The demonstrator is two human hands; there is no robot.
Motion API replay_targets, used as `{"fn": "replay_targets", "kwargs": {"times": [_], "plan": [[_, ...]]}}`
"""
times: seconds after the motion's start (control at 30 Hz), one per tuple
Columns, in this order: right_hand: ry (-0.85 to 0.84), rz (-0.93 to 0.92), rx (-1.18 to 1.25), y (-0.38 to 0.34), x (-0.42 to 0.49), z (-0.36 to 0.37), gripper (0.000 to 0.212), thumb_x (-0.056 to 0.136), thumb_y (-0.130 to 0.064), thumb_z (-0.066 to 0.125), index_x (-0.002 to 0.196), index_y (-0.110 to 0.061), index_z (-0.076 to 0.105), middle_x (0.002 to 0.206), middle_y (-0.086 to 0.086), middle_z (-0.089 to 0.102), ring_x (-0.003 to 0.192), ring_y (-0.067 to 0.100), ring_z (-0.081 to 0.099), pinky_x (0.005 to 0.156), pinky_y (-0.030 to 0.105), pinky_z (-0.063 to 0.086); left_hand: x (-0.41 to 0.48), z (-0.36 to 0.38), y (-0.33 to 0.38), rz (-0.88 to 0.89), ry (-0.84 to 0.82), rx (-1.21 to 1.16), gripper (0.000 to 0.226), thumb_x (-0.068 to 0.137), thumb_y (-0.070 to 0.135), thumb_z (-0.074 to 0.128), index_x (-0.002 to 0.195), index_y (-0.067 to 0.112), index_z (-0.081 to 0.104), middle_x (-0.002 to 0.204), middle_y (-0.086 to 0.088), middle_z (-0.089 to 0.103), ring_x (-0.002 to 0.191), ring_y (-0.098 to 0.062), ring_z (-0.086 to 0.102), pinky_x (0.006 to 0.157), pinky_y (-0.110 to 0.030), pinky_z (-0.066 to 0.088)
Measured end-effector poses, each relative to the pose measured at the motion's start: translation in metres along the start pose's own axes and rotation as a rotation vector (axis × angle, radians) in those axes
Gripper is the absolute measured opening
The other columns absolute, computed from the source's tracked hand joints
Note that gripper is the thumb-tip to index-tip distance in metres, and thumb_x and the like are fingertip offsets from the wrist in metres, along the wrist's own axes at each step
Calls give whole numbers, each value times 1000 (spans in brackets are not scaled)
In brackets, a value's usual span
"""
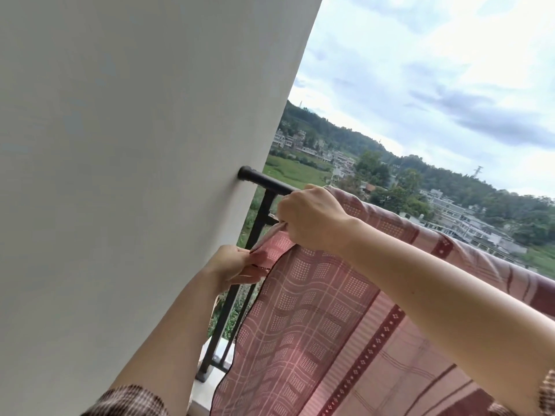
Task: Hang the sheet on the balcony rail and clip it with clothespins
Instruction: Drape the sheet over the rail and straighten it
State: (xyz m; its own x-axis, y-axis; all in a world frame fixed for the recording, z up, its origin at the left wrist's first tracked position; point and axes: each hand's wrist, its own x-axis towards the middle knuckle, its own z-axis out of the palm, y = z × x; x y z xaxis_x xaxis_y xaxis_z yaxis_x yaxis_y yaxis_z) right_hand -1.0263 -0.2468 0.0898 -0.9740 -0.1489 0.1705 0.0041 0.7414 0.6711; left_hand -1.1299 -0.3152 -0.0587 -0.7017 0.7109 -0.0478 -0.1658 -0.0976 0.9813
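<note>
Right hand: the right hand (312, 219) is closed, knuckles up, round a bunched fold at the sheet's edge, just below the top rail.
Left hand: the left hand (235, 265) is lower and closer to the wall, with thumb and fingers pinching the hem of that same edge.
Between the hands: a narrow strip of cloth runs taut from one grip to the other.
Sleeves: a brown checked cuff (129, 400) shows at the bottom left, and a sliver of the same cloth shows at the bottom right edge.
Sheet: the thin dusty-pink woven sheet with pale checks and dark red dotted bands (315, 319) lies draped over the rail and hangs down the near side. Its left edge falls in a wavy line beside the uprights.
Rail: the black round metal balcony rail (264, 180) is fixed at its end to the wall. A short stretch next to the wall is bare, and from the right hand onward the sheet covers it.
Uprights: black square metal bars (259, 223) stand under the rail, down to a pale ledge.
Wall: a plain white plastered wall (135, 145) fills the left side.
Beyond: pale houses (468, 220), a green field, wooded hills and a cloudy sky.
</note>
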Motion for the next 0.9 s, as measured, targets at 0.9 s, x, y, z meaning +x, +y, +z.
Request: {"fn": "replay_targets", "kwargs": {"times": [0.9], "plan": [[284,-186,-74,-39,-122,103,21,82,-26,62,96,-13,71,137,8,54,134,21,41,110,53,14,-44,31,-74,133,196,-156,69,56,59,68,106,13,56,100,-2,63,94,-16,61,82,-36,50]]}}
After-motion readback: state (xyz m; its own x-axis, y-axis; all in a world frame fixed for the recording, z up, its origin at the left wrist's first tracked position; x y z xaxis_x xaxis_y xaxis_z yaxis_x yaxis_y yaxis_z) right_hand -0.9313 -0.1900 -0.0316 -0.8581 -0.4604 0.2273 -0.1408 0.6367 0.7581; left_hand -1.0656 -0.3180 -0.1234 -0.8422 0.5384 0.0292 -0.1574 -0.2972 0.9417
